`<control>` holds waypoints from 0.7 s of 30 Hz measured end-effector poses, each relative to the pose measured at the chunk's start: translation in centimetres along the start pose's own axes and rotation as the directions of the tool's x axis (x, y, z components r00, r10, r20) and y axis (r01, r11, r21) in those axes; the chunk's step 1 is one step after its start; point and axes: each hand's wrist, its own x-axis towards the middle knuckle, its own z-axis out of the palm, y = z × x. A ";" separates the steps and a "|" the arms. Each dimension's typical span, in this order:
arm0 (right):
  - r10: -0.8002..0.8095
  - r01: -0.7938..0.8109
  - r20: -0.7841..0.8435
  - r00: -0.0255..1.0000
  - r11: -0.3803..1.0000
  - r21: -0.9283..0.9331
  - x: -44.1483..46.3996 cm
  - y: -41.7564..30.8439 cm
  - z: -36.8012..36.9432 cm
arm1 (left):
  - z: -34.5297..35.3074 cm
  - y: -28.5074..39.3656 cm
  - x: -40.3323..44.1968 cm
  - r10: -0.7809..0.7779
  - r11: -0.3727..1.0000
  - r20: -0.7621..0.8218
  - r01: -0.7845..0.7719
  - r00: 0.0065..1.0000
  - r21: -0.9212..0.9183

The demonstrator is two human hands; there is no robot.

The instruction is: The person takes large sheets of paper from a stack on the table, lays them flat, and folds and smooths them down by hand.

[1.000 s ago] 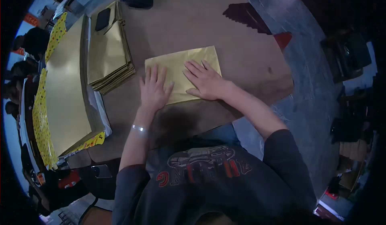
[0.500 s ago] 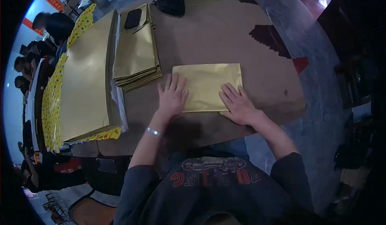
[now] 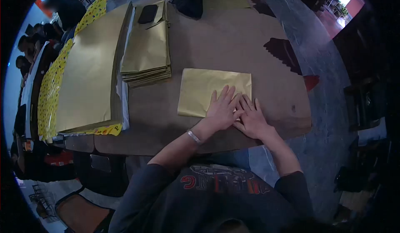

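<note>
A folded sheet of gold paper (image 3: pixel 198 91) lies flat on the brown table. My left hand (image 3: pixel 223 110) rests palm down on its lower middle, fingers stretched out, a silver bracelet on the wrist. Beside it, my right hand (image 3: pixel 252 118) presses on the lower right corner with the fingers extended, the two hands touching near the thumbs. The paper under both palms is hidden. To the left stands a stack of folded gold papers (image 3: pixel 146 49) with a black phone (image 3: pixel 148 14) on top.
A thick pile of large gold sheets (image 3: pixel 89 66) lies at the left on yellow patterned wrapping (image 3: pixel 50 95). A black bag (image 3: pixel 189 2) sits at the table's far side. Dark torn patches (image 3: pixel 283 54) mark the right of the tabletop (image 3: pixel 216 37). Several people are beyond the left side.
My left hand has slid right across the gold paper, from its left edge to beside my right hand. The right hand stays near the lower right corner. The view has shifted slightly.
</note>
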 end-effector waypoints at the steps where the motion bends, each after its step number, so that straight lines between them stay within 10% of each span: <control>1: -0.015 0.015 -0.059 0.998 1.000 -0.006 0.0 0.1 0.2 | -0.6 -1.4 -1.2 -0.014 0.996 -0.032 0.016 0.999 0.086; 12: -0.210 0.201 -0.056 0.976 0.971 -0.128 -0.7 0.8 -2.7 | -5.6 -10.4 -9.0 -0.254 0.944 -0.094 0.268 0.963 0.195; 21: -0.308 0.264 -0.205 0.929 0.940 -0.218 -0.9 1.1 -3.8 | -4.9 -4.3 -6.8 -0.023 1.000 -0.012 0.023 1.000 -0.019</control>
